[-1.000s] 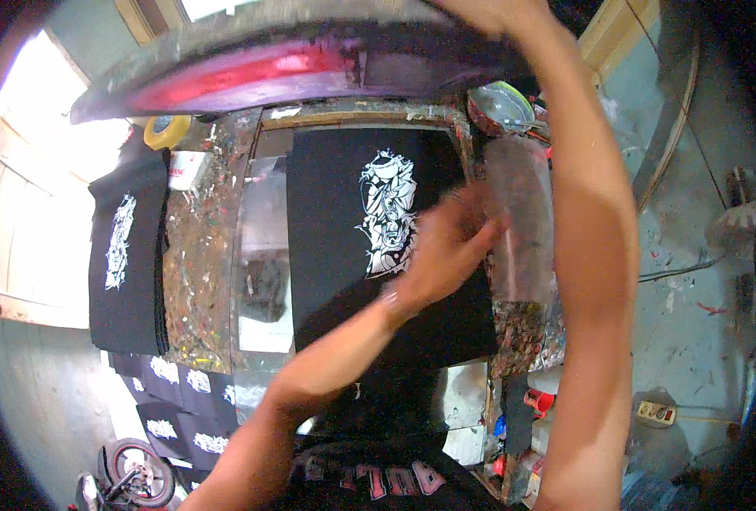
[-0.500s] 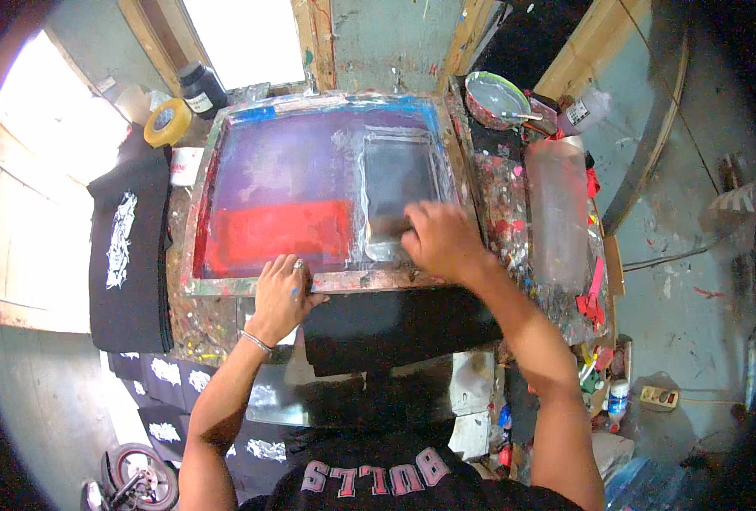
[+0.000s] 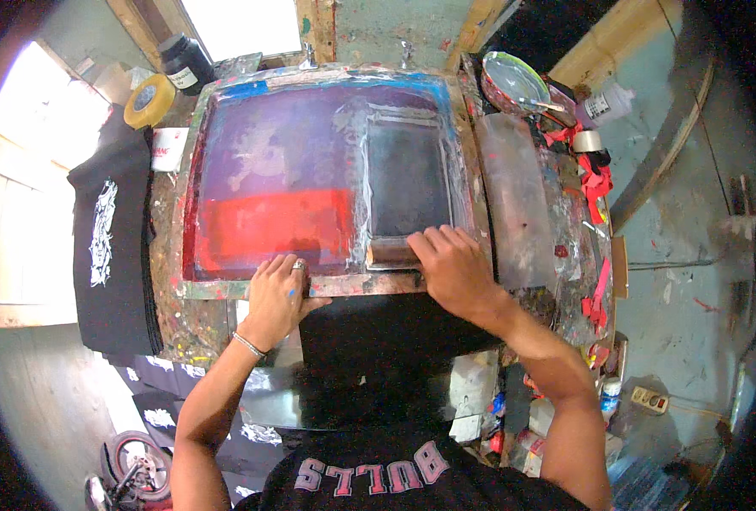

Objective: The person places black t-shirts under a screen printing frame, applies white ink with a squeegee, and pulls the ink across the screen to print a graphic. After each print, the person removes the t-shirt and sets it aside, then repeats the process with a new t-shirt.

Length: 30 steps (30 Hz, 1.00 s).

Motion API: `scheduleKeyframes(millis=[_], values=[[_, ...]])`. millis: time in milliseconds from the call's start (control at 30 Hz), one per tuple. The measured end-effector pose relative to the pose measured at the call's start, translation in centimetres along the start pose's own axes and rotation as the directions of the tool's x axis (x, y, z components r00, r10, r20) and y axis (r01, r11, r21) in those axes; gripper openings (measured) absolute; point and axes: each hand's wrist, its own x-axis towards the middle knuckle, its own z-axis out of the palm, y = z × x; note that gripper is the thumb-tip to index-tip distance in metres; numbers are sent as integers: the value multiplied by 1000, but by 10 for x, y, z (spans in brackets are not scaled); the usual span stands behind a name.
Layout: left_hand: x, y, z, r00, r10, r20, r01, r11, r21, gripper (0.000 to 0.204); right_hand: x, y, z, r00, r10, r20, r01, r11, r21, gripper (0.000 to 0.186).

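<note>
A screen-printing frame (image 3: 369, 284) lies flat on the table, its mesh purple with a red block at the near left and a dark grey rectangular area at the right. My left hand (image 3: 275, 294) is closed over the frame's near edge, fingers on the inner side. With my right hand (image 3: 459, 272) I grip a squeegee (image 3: 391, 252), which rests at the near end of the dark area. Its right part is hidden under my fingers. Black cloth (image 3: 356, 328) shows below the frame's front edge.
Black printed fabric pieces (image 3: 118, 247) are stacked at the left. Behind them are a yellow tape roll (image 3: 149, 100) and a dark jar (image 3: 183, 64). An ink bowl (image 3: 514, 81) stands at the back right, near a translucent sheet (image 3: 514, 196). A power strip (image 3: 650, 400) is at the lower right.
My right hand has drawn the squeegee toward me, to the near end of the dark area. My left hand stays on the frame edge. The view has shifted slightly.
</note>
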Motion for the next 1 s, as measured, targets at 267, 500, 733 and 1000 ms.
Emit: scheduleKeyframes(millis=[267, 500, 733, 1000], values=[[0, 0, -2, 998, 53, -41, -50, 997, 57, 64, 107, 71, 30, 955, 4, -298, -81, 966, -245, 23], [-1, -6, 1, 999, 34, -1, -34, 999, 32, 65, 118, 75, -12, 993, 65, -95, -58, 996, 72, 27], [-2, -6, 4, 998, 42, -37, -43, 999, -17, 62, 17, -15, 8, 996, -59, -59, 57, 998, -36, 21], [0, -3, -3, 1000, 31, -7, -31, 999, -11, 58, 114, 29, 48, 945, 26, -325, -151, 918, -366, 13]])
